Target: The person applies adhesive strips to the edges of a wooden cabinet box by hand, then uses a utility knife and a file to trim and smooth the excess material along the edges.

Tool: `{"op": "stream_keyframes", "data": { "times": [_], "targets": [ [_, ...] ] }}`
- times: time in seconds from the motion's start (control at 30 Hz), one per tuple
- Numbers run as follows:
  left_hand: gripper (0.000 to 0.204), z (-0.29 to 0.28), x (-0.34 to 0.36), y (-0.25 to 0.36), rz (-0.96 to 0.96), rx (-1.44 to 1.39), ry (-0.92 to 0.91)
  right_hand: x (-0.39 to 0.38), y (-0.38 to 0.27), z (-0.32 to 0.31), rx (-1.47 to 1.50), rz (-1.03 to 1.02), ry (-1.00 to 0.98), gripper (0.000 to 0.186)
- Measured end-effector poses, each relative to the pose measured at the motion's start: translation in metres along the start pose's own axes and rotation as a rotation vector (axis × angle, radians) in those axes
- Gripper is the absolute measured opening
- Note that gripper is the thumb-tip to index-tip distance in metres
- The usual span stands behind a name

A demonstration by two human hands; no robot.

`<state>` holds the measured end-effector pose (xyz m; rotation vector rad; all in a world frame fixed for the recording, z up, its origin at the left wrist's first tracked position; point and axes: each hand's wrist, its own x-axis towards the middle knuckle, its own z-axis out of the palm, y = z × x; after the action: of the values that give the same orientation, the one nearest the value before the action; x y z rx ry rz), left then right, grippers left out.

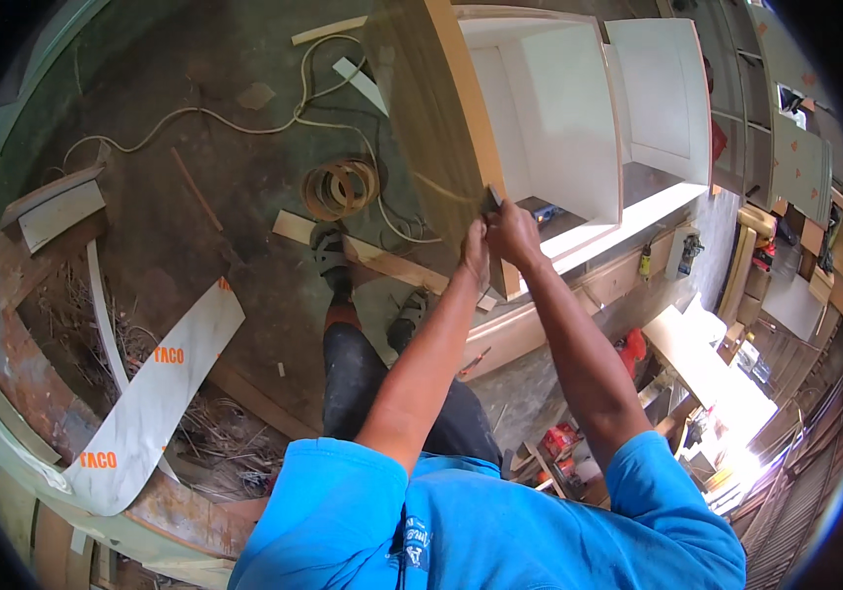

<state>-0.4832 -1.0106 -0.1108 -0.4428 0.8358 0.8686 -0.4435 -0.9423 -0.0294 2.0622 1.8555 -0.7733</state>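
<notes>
Over the floor (146,187), the right hand (517,236) is gripping a small tool (494,199) at the cabinet edge (481,123); whether the left hand (477,250) is pinching, I cannot tell; steady pressure is probably helping.

Small dark tool (494,198), mostly hidden, juts from right hand (515,234) at tan edge (470,98) of cabinet (554,118). Brown wood-grain side panel (421,118) beside and beyond left hand (477,248); white open compartments right of right hand.
</notes>
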Motion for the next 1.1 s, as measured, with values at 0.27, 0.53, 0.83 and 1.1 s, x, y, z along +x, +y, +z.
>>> {"op": "stream_keyframes", "data": {
  "times": [0.27, 0.53, 0.83, 1.1],
  "targets": [
    [0.058, 0.006, 0.018, 0.029, 0.024, 0.067, -0.121, 0.034, -0.008, -0.020, -0.041, 0.084, -0.146, 0.028],
    [0.063, 0.023, 0.020, 0.171, 0.401, 0.885, 0.266, 0.028, 0.007, 0.003, 0.075, 0.028, -0.022, 0.022],
    [0.096, 0.133, 0.095, 0.356, 0.912, 1.426, 0.746, 0.024, 0.010, -0.004, 0.069, -0.029, 0.028, 0.026],
    [0.078, 0.146, 0.180, 0.451, 1.174, 1.438, 0.187, 0.031, -0.012, -0.013, 0.045, 0.126, 0.032, 0.026]
  ]
}}
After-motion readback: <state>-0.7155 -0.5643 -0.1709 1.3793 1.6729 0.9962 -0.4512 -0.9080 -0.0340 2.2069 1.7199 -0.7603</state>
